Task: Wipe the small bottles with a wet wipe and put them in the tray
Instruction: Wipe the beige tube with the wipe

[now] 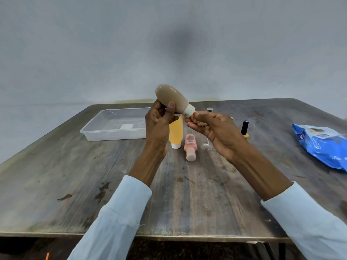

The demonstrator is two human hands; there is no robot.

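Brown bottle held up over the middle of the table, being wiped at its white cap.
The left hand is closed round its body, tilted cap-down to the right; the right hand pinches a crumpled wipe against the cap. The clear tray near the far left corner looks empty, so little is done: the yellow bottle, pink bottle and black-capped bottle lie unwiped.

tray on table; lying bottles right of tray; wipes pack far right of tray; raised bottle above them
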